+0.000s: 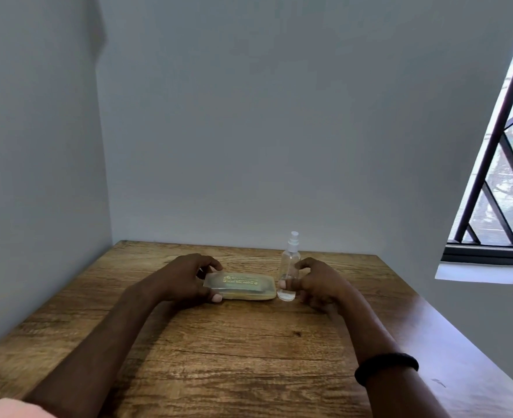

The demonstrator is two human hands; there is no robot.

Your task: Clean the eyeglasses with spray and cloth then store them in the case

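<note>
**Case held at the left, bottle flanked at the right**

A closed, yellowish translucent case (239,286) with gold lettering on its lid was laid flat on the wooden table (219,357), towards the far side and a little left of centre; its left end was clasped by the left hand (185,280), with the thumb set on the near edge and the curled fingers on the far edge; what lay inside could not be made out through the lid. A clear spray bottle (290,260) with a white nozzle was stood upright just beside the right end of the case; its lower body was flanked by the right hand (318,285), the thumb tip seen at its near left side and the curled fingers at its right; whether the bottle was truly gripped could not be told. A black band (386,368) was worn on the right wrist. A barred window (502,176) was seen at the far right.
</note>
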